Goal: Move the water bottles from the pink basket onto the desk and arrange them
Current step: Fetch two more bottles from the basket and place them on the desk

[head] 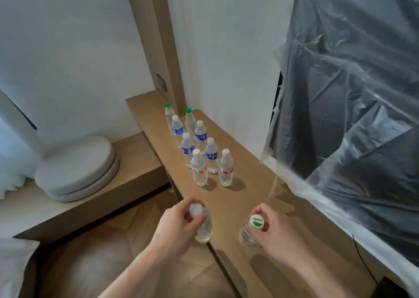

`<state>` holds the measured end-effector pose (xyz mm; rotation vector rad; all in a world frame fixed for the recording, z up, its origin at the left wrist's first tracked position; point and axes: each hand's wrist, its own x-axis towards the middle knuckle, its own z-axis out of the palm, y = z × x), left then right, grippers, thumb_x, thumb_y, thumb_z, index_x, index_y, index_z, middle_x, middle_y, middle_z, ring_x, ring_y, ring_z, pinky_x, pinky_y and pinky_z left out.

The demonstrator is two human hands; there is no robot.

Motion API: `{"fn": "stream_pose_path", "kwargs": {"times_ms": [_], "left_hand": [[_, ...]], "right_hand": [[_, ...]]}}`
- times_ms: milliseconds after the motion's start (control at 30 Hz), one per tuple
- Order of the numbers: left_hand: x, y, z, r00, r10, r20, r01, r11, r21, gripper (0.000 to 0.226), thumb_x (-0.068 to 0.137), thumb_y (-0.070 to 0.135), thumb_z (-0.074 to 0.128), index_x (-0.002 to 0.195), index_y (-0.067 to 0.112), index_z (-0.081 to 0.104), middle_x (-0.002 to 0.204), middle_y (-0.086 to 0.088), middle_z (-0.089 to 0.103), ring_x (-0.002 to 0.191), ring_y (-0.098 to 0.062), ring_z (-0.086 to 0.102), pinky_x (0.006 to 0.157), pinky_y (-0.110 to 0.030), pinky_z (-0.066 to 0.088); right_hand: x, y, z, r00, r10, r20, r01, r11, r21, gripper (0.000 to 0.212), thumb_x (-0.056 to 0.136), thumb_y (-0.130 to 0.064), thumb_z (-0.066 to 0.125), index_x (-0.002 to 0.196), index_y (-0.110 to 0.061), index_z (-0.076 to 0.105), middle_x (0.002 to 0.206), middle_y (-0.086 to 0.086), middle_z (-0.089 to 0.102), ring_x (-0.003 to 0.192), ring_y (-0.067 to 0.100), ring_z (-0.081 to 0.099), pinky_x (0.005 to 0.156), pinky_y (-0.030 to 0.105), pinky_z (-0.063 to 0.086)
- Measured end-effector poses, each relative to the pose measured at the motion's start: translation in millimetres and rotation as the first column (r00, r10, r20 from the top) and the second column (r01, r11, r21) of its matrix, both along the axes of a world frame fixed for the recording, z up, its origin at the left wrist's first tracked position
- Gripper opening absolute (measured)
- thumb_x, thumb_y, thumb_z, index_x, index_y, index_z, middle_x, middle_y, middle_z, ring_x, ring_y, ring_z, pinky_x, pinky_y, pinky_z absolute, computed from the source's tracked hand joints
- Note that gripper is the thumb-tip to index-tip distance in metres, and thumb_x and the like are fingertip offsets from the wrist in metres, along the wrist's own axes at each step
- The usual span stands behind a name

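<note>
Two rows of water bottles stand upright on the long wooden desk (229,198): green-capped ones (188,120) at the far end, blue-labelled ones (187,148) in the middle, red-labelled ones (225,168) nearest. My left hand (181,223) grips a clear bottle (205,227) by its white cap at the desk's left edge. My right hand (269,232) grips another bottle (247,235) by its white-and-green cap, standing on the desk. Both sit in front of the rows. The pink basket is not in view.
A plastic-covered dark screen (353,107) hangs along the desk's right side. Round grey cushions (77,168) lie on a lower wooden bench to the left. Wood-pattern floor (108,257) lies below the desk edge. A thin black cable (362,261) runs down at right.
</note>
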<state>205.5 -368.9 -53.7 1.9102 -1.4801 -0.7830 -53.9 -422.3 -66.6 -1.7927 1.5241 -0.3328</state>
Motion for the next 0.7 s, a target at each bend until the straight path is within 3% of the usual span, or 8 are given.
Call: {"fn": "stream_pose_path", "kwargs": {"times_ms": [133,367,500,700], "left_hand": [[2.9,-43.4,-2.6,0.999,-0.048,-0.007,0.048,0.998,0.036,0.013,0.097,0.041,0.07,0.108,0.041,0.065,0.08,0.004,0.075,0.068,-0.011,0.071,0.07,-0.037,0.062],[16.9,-112.2,-21.1,0.987,-0.148,-0.06,0.154,0.981,0.12,0.022,0.098,0.041,0.069,0.118,0.039,0.061,0.094,0.008,0.077,0.077,-0.007,0.076,0.077,-0.036,0.064],[28.5,-146.0,-38.7,0.976,-0.211,-0.063,0.218,0.964,0.15,0.021,0.099,0.038,0.069,0.118,0.037,0.061,0.088,0.005,0.076,0.073,-0.007,0.074,0.074,-0.029,0.062],[56.2,-205.9,-69.3,0.934,-0.355,-0.027,0.354,0.914,0.197,0.019,0.099,0.042,0.066,0.117,0.042,0.059,0.078,0.005,0.074,0.07,-0.007,0.072,0.076,-0.039,0.061]], "right_hand": [[2.6,-32.6,-5.4,0.999,-0.034,0.003,0.035,0.999,-0.021,0.018,0.094,-0.051,0.067,0.096,-0.039,0.054,0.083,-0.013,0.073,0.069,0.009,0.069,0.068,0.043,0.058],[13.5,-67.6,-18.7,0.992,-0.116,-0.046,0.116,0.993,0.016,0.02,0.098,-0.049,0.069,0.095,-0.038,0.053,0.087,-0.011,0.072,0.076,0.009,0.068,0.068,0.035,0.058],[31.5,-85.7,-32.4,0.982,-0.156,-0.103,0.161,0.986,0.05,0.02,0.096,-0.047,0.068,0.094,-0.036,0.052,0.084,-0.01,0.071,0.078,0.012,0.067,0.07,0.038,0.057],[71.5,-121.6,-52.8,0.962,-0.248,-0.117,0.264,0.954,0.144,0.02,0.098,-0.05,0.069,0.1,-0.039,0.052,0.092,-0.011,0.072,0.084,0.01,0.069,0.076,0.038,0.062]]}}
